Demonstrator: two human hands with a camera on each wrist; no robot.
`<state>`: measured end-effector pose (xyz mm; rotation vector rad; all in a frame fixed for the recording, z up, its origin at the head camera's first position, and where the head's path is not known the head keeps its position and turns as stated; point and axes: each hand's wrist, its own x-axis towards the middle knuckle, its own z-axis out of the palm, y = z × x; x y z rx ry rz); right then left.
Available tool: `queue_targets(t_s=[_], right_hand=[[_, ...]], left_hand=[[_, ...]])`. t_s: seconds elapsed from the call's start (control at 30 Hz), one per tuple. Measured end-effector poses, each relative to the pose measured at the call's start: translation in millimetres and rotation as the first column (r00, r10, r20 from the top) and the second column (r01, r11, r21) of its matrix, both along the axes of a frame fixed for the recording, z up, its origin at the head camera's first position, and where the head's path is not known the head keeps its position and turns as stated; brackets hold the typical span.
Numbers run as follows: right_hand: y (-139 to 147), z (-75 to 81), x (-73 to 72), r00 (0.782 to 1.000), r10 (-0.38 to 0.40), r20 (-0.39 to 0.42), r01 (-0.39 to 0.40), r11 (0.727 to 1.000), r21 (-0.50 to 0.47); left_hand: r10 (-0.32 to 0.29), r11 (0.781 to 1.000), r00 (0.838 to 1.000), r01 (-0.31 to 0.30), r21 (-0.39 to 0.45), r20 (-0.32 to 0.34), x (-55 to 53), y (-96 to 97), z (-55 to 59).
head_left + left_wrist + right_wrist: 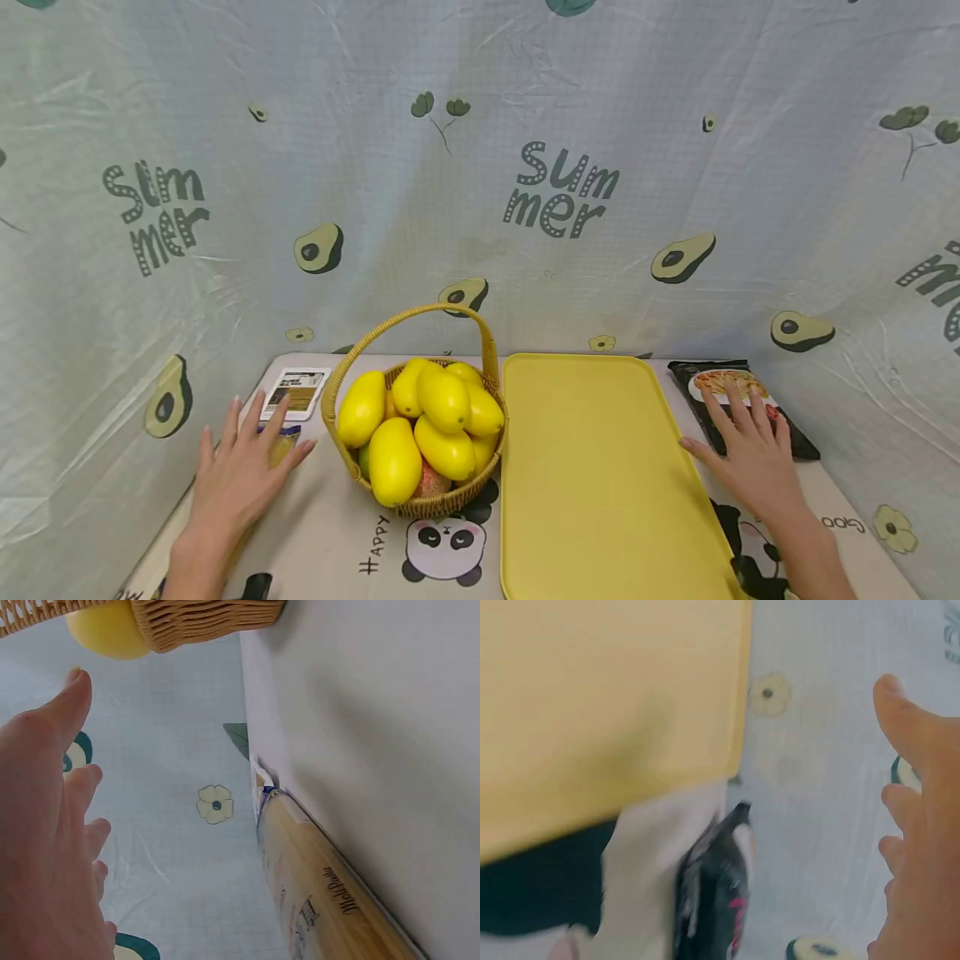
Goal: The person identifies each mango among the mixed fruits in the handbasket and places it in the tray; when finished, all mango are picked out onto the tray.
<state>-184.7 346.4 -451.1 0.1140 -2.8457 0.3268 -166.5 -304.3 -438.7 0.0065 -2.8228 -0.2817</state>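
Note:
A wicker basket [438, 505] with an arched handle stands left of centre, heaped with yellow mangoes [442, 398]; a reddish round fruit [431, 482] shows low among them. My left hand [238, 471] hovers with spread fingers to the basket's left, over a long yellow-tan packet [322, 892] that it partly hides in the head view. To the right, my right hand [757, 467] is spread above a black food packet [798, 442] with a picture of food on it. Neither hand holds anything. Between basket and right hand lies a yellow tray [600, 475].
A white flat package [303, 392] with a printed label lies at the back left, near the left fingertips. Behind and on both sides hangs a printed curtain [480, 183]. The pale tablecloth [322, 533] carries panda drawings.

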Motion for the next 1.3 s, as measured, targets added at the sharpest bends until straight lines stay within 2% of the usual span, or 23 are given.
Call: queue_targets(t_s=[0.23,0.5,0.7,0.87,1.1,1.2,1.3], right_hand=[[-29,14.3,-7.7,0.995,0.086,-0.048,-0.088,0.995,-0.051],[-71,24.8,-19.8,0.975,0.198,-0.098,-0.205,0.977,-0.065],[-106,30.9,-27.8,0.962,0.263,-0.079,-0.268,0.962,-0.061],[-137,33.4,-31.4,0.944,0.319,-0.080,-0.325,0.942,-0.079],[-182,36.3,-33.0,0.914,0.402,-0.057,-0.406,0.905,-0.127],[-200,37.1,-33.4,0.899,0.436,-0.045,-0.437,0.885,-0.161],[-217,37.6,-33.7,0.883,0.466,-0.046,-0.466,0.866,-0.181]], left_hand=[[-0.021,1.000,0.999,0.020,-0.012,-0.031,-0.1,6.1,11.5],[-0.054,0.998,0.995,0.055,0.013,-0.084,1.5,17.8,29.8],[-0.093,0.992,0.984,0.105,0.068,-0.155,3.2,28.9,41.4],[-0.127,0.981,0.968,0.156,0.119,-0.218,6.0,36.1,48.5],[-0.194,0.944,0.947,0.252,0.215,-0.257,7.9,52.5,56.2],[-0.213,0.912,0.943,0.286,0.294,-0.256,7.7,60.5,56.1],[-0.208,0.875,0.951,0.285,0.391,-0.229,7.9,67.9,54.7]])
